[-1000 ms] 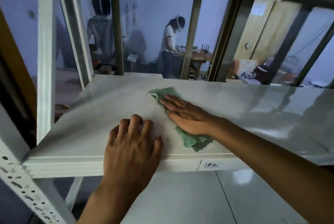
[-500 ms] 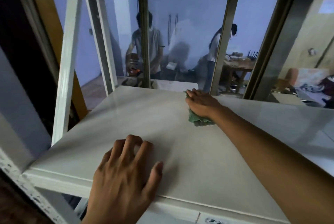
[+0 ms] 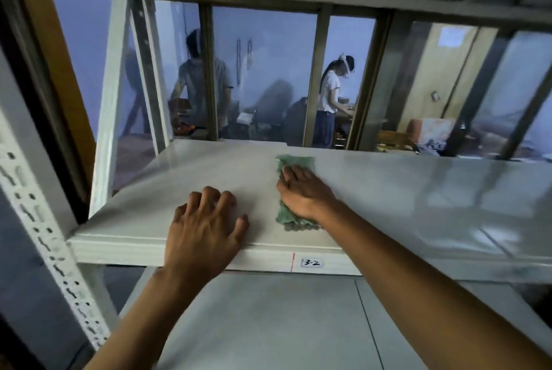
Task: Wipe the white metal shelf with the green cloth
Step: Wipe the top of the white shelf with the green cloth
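The white metal shelf (image 3: pixel 403 199) fills the middle of the head view, its front lip marked with a small label. A green cloth (image 3: pixel 294 162) lies flat near the shelf's centre. My right hand (image 3: pixel 304 192) presses palm-down on the cloth, fingers pointing toward the back edge; cloth shows beyond the fingertips and under the wrist. My left hand (image 3: pixel 206 229) rests palm-down on the shelf's front edge, to the left of the cloth, fingers spread, holding nothing.
A perforated white upright (image 3: pixel 44 229) stands at the left, with another post (image 3: pixel 110 107) behind it. A lower shelf (image 3: pixel 268 325) lies underneath and a further shelf overhead. Behind the glass panes two people (image 3: pixel 330 101) stand at tables.
My right hand has drawn the cloth back from the shelf's far edge toward the front, and the cloth lies more spread out. My left hand stays on the front edge.
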